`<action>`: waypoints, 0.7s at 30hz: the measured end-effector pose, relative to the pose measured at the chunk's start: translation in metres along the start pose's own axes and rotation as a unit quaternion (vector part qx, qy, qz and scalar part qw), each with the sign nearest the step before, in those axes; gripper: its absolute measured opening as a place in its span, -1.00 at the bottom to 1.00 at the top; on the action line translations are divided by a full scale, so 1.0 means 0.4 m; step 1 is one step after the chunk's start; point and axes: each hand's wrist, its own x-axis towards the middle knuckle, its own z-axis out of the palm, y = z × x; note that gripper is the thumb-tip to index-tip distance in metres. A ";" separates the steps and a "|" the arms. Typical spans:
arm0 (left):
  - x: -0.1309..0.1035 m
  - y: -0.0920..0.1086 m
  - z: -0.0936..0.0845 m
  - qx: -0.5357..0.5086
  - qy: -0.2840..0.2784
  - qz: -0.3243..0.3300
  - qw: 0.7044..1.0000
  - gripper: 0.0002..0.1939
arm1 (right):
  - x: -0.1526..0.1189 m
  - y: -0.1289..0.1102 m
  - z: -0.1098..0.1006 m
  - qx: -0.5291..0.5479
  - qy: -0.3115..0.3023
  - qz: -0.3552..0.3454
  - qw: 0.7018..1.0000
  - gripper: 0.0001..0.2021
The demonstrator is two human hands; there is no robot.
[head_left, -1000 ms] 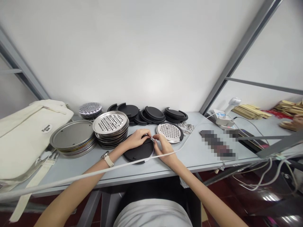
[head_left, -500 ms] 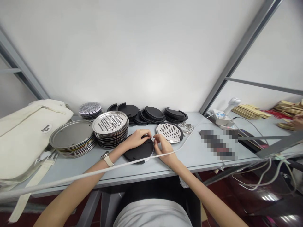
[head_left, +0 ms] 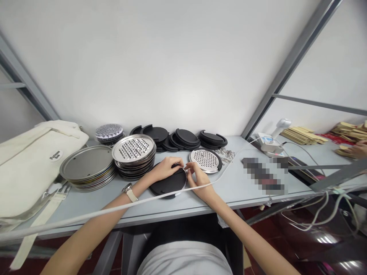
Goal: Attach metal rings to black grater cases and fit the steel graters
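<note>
A black round plate (head_left: 169, 185) lies flat on the table in front of me. My left hand (head_left: 169, 168) rests over its far edge, thumb and fingers closed at the rim. My right hand (head_left: 199, 182) is at the plate's right edge with its fingertips pinched close to the left ones. Something small and shiny shows between the fingertips, too small to name. A round metal grater disc (head_left: 205, 159) in a black holder lies just beyond my right hand. Small metal chain-like pieces (head_left: 226, 154) are heaped beside it.
Left of my hands stand a stack of grater discs (head_left: 134, 149), a stack of grey round plates (head_left: 87, 162) and a cream bag (head_left: 37, 164). Black round holders (head_left: 186, 138) lie along the wall. A white cable (head_left: 114, 208) crosses in front. At right, another person's hand (head_left: 359, 149) is near wooden pieces.
My hands stay at the plate's edge, with only slight movement of the right fingertips. The other person's hand at far right has shifted a little.
</note>
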 end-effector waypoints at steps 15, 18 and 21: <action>-0.001 -0.001 0.001 0.007 -0.003 0.004 1.000 -0.86 | -0.001 0.001 0.001 -0.017 -0.010 0.008 1.000 -0.85; -0.002 -0.002 0.001 0.008 -0.005 0.004 1.000 -0.86 | 0.000 0.004 0.003 -0.015 0.004 0.016 1.000 -0.89; -0.003 -0.002 0.002 0.016 -0.008 0.001 1.000 -0.86 | 0.003 0.003 0.000 -0.014 0.007 0.014 1.000 -0.95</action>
